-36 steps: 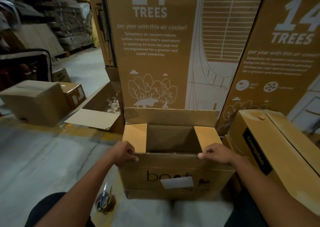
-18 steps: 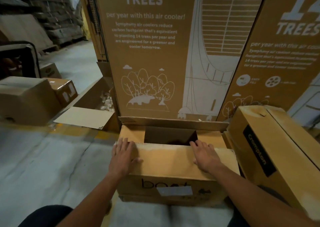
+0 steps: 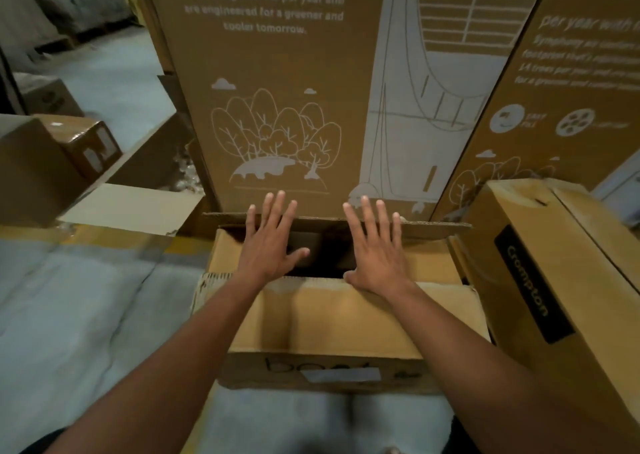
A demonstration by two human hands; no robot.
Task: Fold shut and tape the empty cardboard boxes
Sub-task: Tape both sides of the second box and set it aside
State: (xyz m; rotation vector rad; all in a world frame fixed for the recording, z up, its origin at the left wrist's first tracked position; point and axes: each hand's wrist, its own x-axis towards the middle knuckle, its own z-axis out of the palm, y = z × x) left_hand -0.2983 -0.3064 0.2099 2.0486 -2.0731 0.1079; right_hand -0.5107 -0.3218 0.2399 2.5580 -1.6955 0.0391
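Box: the cardboard box (image 3: 322, 318) sits on the floor (image 3: 86, 297) right in front of me, its near flap (image 3: 346, 315) folded flat over the top.
Opening: a dark gap shows between the near flap and the far flap (image 3: 433, 226), which stands up at the back.
Left grip: my left hand (image 3: 270, 242) is spread flat, fingers apart, reaching over the gap toward the far flap, grasping nothing.
Right grip: my right hand (image 3: 375, 249) is likewise released and splayed, its heel on the near flap's edge.
Surroundings: a tall printed carton (image 3: 277, 90) stands just behind; a Crompton box (image 3: 554, 280) leans just beside, on my right.
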